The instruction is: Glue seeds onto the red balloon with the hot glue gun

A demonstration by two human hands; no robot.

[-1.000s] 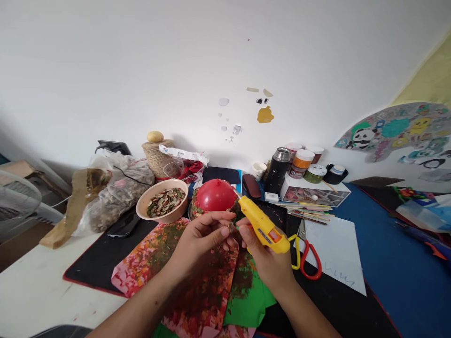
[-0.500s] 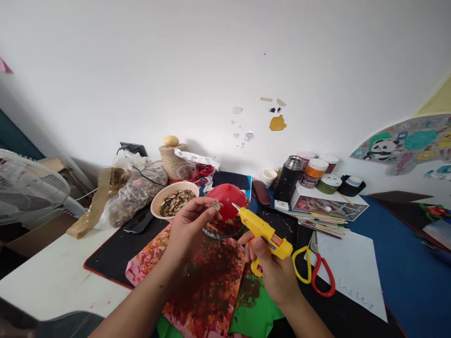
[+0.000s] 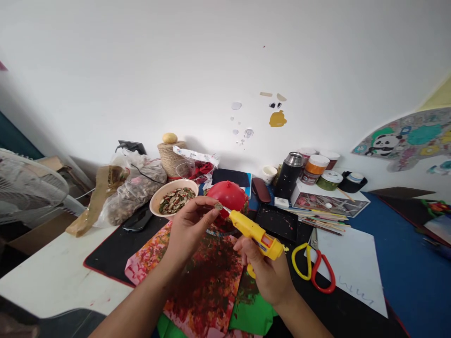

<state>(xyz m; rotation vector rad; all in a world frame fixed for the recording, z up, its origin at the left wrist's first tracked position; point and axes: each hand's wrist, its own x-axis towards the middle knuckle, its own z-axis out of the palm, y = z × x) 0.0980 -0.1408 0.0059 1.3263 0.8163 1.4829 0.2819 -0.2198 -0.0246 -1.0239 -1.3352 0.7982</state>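
Glue gun, yellow, sits in the right hand, fingers wrapped round its grip, and slants up to the left over a paint-blotched paper. Its nozzle meets a small seed (or a shell chip; too small to tell) pinched between thumb and fingertips of the left hand. Both are held in the air just in front of a red balloon. A bowl of mixed seeds stands just left of the balloon. Scissors with yellow and red handles lie on the black mat, right of the gun.
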